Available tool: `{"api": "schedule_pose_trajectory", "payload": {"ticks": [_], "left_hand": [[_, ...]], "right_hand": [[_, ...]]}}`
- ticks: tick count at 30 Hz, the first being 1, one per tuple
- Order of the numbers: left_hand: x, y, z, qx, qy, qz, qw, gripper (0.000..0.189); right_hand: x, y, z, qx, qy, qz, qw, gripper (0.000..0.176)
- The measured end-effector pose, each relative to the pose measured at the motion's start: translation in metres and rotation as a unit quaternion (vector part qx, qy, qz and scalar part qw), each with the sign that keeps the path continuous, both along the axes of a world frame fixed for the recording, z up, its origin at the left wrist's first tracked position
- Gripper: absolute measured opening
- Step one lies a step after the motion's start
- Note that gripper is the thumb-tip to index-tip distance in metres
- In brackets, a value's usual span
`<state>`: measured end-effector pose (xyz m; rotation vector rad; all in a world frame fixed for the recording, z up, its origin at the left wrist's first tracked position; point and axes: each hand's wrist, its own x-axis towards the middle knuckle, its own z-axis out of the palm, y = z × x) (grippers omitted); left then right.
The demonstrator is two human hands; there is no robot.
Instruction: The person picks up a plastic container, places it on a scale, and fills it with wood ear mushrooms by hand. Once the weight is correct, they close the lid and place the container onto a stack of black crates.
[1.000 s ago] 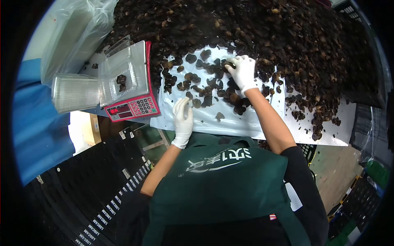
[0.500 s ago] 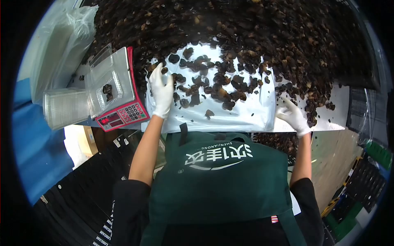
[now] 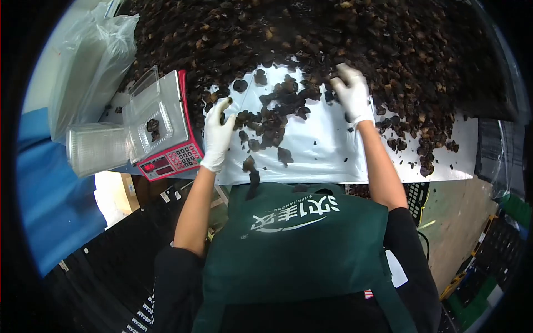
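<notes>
Dark, curled pieces that look like dried wood ear mushroom (image 3: pixel 272 130) lie loosely on a white plastic sheet (image 3: pixel 327 158) in front of me. My left hand (image 3: pixel 218 136), in a white glove, is at the sheet's left side, thumb and fingers apart around a small gap. A dark piece shows in that gap and another right at the fingertip. Also gloved, my right hand (image 3: pixel 353 94) reaches over the sheet's upper right, at the edge of the big mushroom heap (image 3: pixel 400 61). Its fingers are spread and slightly bent, with dark pieces beside them.
Left of the sheet stands a red digital scale (image 3: pixel 171 161) carrying an open clear clamshell box (image 3: pixel 158 119) with a few dark pieces. Stacked clear boxes (image 3: pixel 97 150) and a clear plastic bag (image 3: pixel 97 72) are farther left. Small fragments dot the white tabletop (image 3: pixel 452 161) on the right.
My right hand has moved up and left from the sheet's right edge to the heap. Pieces on the sheet's right half have thinned out. My left hand has drawn slightly nearer to me.
</notes>
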<state>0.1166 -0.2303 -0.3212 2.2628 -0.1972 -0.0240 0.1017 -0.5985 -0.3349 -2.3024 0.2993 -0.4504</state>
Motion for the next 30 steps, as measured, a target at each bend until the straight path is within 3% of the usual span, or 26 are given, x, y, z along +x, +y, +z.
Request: {"api": "schedule_pose_trajectory", "payload": {"ticks": [1,2,4,6,7,8,12,14,16,18,19,22,23,26,27,29,30], "left_hand": [[-0.005,0.012,-0.001,0.002,0.000,0.005,1.000,0.047],[-0.010,0.024,-0.006,0.028,0.010,0.005,1.000,0.053],[-0.026,0.041,-0.025,0.073,0.032,0.000,0.997,0.068],[-0.048,0.034,-0.014,0.105,-0.013,-0.016,0.994,0.070],[-0.062,0.030,-0.005,0.098,0.031,-0.001,0.995,0.071],[-0.077,0.033,-0.012,0.119,-0.001,-0.014,0.993,0.072],[-0.132,0.023,-0.011,0.075,0.143,-0.088,0.983,0.067],[-0.144,0.018,-0.016,0.092,0.082,-0.142,0.982,0.059],[-0.143,0.017,-0.024,0.097,0.098,-0.137,0.981,0.052],[-0.140,0.021,-0.033,0.087,0.098,-0.124,0.984,0.047],[-0.137,0.023,-0.036,0.077,0.095,-0.114,0.986,0.041],[-0.123,0.024,-0.030,0.050,0.091,-0.026,0.994,0.031],[-0.115,0.021,-0.019,0.033,0.070,0.001,0.997,0.030],[-0.084,0.014,-0.015,0.082,-0.010,-0.020,0.996,0.069],[-0.076,0.011,-0.018,0.081,-0.012,-0.020,0.996,0.069],[-0.060,0.004,-0.021,0.108,0.009,-0.046,0.993,0.098],[-0.051,0.000,-0.022,0.108,0.007,-0.047,0.993,0.098]], "right_hand": [[0.007,-0.019,0.006,-0.122,0.008,-0.026,0.992,0.046],[0.012,-0.032,-0.021,-0.202,0.018,-0.083,0.976,0.058],[0.015,-0.027,-0.031,-0.255,0.066,-0.056,0.963,0.068],[0.011,0.008,-0.036,-0.254,0.050,0.010,0.966,0.069],[0.009,0.027,-0.049,-0.244,0.047,0.043,0.968,0.062],[0.004,0.050,-0.049,-0.267,0.065,0.064,0.959,0.058],[-0.023,0.108,-0.017,-0.176,0.123,0.265,0.940,0.052],[-0.039,0.123,-0.014,-0.142,0.113,0.291,0.939,0.053],[-0.051,0.115,-0.003,-0.109,0.100,0.308,0.940,0.059],[-0.062,0.101,0.012,-0.105,0.048,0.251,0.961,0.070],[-0.070,0.094,0.003,-0.087,0.010,0.222,0.971,0.085],[-0.106,0.081,-0.003,-0.131,0.072,0.214,0.965,0.114],[-0.118,0.086,-0.003,-0.132,0.072,0.214,0.965,0.114],[-0.128,0.109,-0.002,-0.128,0.156,0.228,0.953,0.125],[-0.122,0.117,-0.002,-0.137,0.169,0.215,0.952,0.127],[-0.108,0.125,-0.004,-0.157,0.165,0.193,0.954,0.130],[-0.098,0.125,-0.005,-0.157,0.164,0.192,0.955,0.130]]}}
